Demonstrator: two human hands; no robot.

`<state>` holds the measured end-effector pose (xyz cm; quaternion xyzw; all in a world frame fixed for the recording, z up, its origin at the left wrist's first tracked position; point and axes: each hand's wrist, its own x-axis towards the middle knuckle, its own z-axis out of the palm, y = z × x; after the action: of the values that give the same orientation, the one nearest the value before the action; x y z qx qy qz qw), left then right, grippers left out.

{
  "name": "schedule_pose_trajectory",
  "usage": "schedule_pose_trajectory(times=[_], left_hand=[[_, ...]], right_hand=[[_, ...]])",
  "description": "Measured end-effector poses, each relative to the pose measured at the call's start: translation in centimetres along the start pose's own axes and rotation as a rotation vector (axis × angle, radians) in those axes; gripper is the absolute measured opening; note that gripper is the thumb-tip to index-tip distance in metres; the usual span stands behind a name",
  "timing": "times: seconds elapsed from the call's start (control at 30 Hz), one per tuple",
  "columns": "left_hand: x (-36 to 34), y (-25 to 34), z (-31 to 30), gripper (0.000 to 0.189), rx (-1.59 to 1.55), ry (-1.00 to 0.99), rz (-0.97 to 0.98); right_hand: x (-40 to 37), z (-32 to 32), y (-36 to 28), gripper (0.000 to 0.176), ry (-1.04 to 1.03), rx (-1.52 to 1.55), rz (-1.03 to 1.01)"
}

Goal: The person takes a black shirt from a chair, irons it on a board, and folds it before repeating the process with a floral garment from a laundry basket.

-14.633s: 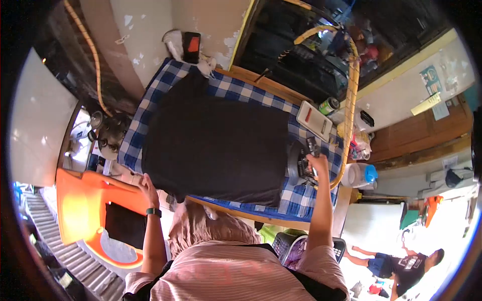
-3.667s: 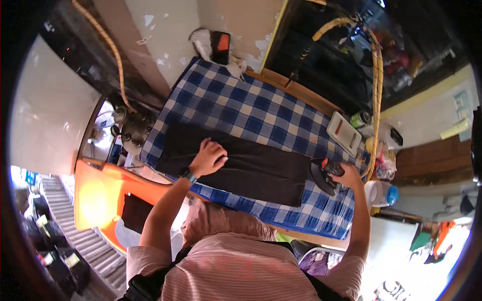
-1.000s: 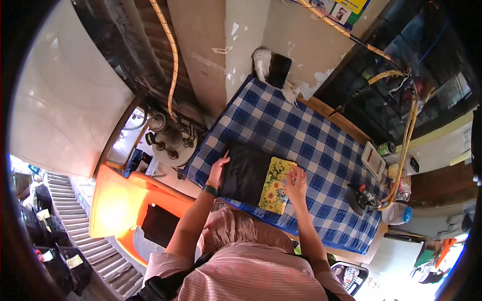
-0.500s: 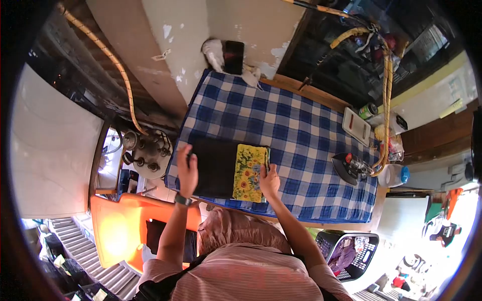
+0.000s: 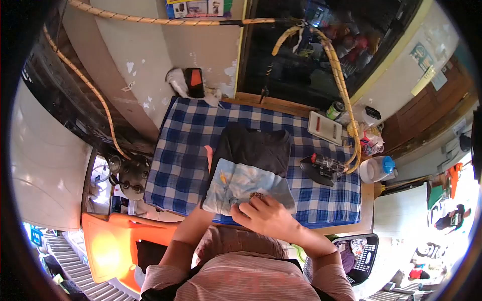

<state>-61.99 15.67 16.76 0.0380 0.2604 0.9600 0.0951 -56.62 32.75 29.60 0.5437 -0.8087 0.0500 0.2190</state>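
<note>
The folded dark shirt (image 5: 258, 150), pale print upward, is over the near part of the blue checked cloth (image 5: 173, 165). The right hand's (image 5: 264, 214) fingers curl on it, pinching or merely pressing, I cannot tell. The left hand (image 5: 202, 214) is mostly hidden behind it, grip unreadable. Uneven support could loosen the folds. The iron (image 5: 321, 169) crowds the right; leftward, the checked cloth spreads wider.

No text could be read. Pink lettering on the worn pale pink striped fabric shirt (image 5: 246, 276) was too faint; marks on the black fabric T-shirt (image 5: 256, 150), yellow-and-blue paper poster (image 5: 198, 9) and teal rectangular wall sticker (image 5: 422, 56) were too small.
</note>
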Motion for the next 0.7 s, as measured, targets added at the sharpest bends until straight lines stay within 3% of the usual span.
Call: schedule_pose_trajectory(times=[0.1,0.13,0.17,0.2,0.23,0.27,0.3,0.33,0.4,0.47,0.5,0.57,0.6,0.63,0.7], left_hand=[[-0.9,0.2,-0.6,0.078,-0.067,0.128,-0.255],[-2.1,-1.2,-2.9,0.080,-0.006,0.228,-0.401],[-3.4,-4.6,-12.3,0.074,0.198,0.267,-0.450],[-6.3,-5.5,-13.1,0.056,0.516,0.455,-0.527],[-8.5,-7.3,-12.5,0.036,0.723,0.437,-0.257],[-10.2,-8.9,-13.3,0.032,0.996,0.450,-0.101],[-11.2,-10.1,-14.1,0.029,1.270,0.453,0.065],[-11.7,-10.3,-11.5,0.027,1.431,0.522,0.114],[-11.9,-10.8,-8.8,0.027,1.550,0.561,0.143],[-12.2,-11.3,-8.5,0.031,1.737,0.599,0.203],[-12.6,-11.4,-8.7,0.031,1.732,0.616,0.200],[-12.8,-11.3,-9.2,0.030,1.789,0.575,0.179],[-13.0,-11.4,-9.0,0.030,1.751,0.611,0.211],[-13.1,-11.5,-8.9,0.030,1.745,0.620,0.209],[-13.5,-11.2,-8.7,0.030,1.707,0.653,0.131]], right_hand=[[-5.2,2.3,-0.2,0.025,-0.020,0.105,-0.023],[-7.4,2.6,0.4,0.024,-0.096,0.287,0.072],[-9.9,3.3,1.7,0.023,-0.180,0.470,0.170],[-14.5,6.6,4.5,0.023,-0.238,0.389,0.302],[-15.0,5.6,7.4,0.028,-0.297,0.144,0.501],[-18.0,6.7,11.7,0.039,-0.140,0.122,0.588],[-17.5,4.6,14.2,0.051,-0.103,-0.119,0.639],[-20.0,5.1,17.3,0.055,-0.165,-0.126,0.619],[-23.1,6.9,23.1,0.058,-0.225,-0.128,0.580],[-22.5,7.8,26.6,0.058,-0.455,0.203,0.517],[-22.2,8.0,27.1,0.058,-0.461,0.207,0.503],[-21.2,8.2,28.1,0.044,-0.679,0.266,0.509],[-22.3,9.5,28.2,0.038,-0.522,0.301,0.547],[-23.2,10.5,28.8,0.038,-0.528,0.301,0.540],[-22.7,10.9,29.0,0.040,-0.622,0.764,1.004]])
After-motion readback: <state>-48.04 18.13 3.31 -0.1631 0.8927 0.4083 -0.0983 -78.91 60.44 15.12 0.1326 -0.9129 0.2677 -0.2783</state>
